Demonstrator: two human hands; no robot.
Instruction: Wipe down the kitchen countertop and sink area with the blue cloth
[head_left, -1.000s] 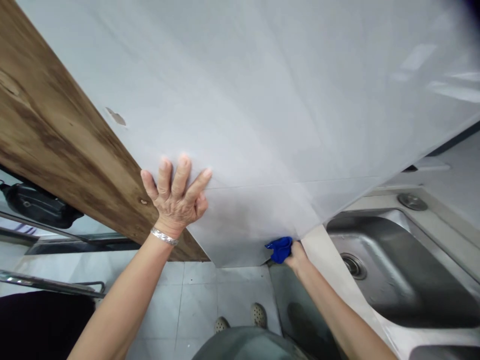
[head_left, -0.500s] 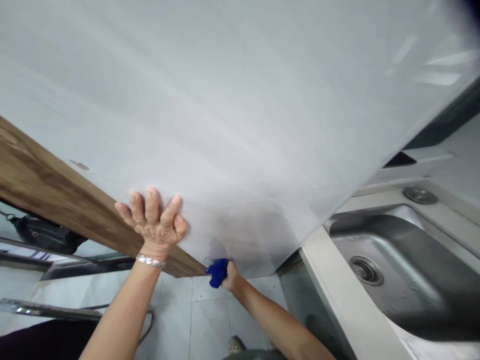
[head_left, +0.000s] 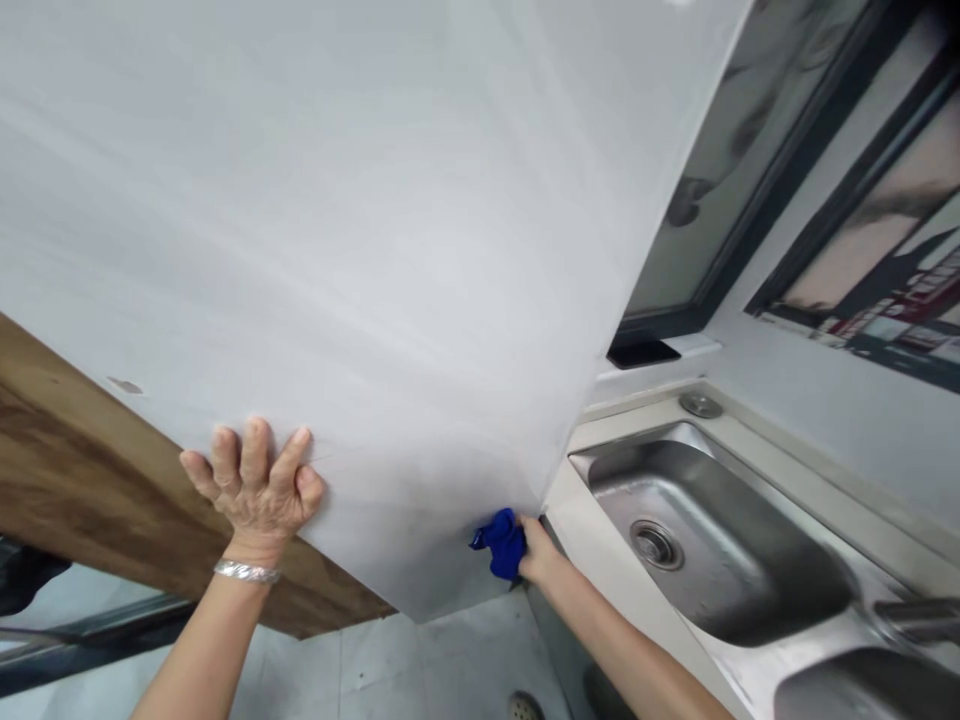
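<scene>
A tall, glossy white panel [head_left: 390, 250] fills most of the view, with a wood-grain side [head_left: 97, 470] on its left. My left hand [head_left: 259, 485], with a silver bracelet [head_left: 247, 571] at the wrist, lies on the panel near its left edge, fingers spread. Low on the panel, towards its right edge, my right hand [head_left: 531, 548] grips a bunched blue cloth [head_left: 502, 543] against the surface. The right fingers are partly hidden behind the cloth. A small chipped mark [head_left: 125, 386] shows on the panel above and left of my left hand.
To the right, a pale counter [head_left: 637, 610] holds a steel sink [head_left: 735, 530] with a drain [head_left: 655, 545]. A round metal lid or strainer [head_left: 700, 405] lies behind it. Windows [head_left: 697, 230] line the wall. Below are floor tiles [head_left: 382, 670] and a clog [head_left: 525, 706].
My right hand has moved the blue cloth rightward along the lower panel, closer to its right edge. The view has turned right, showing more sink and windows. My left hand stays on the panel.
</scene>
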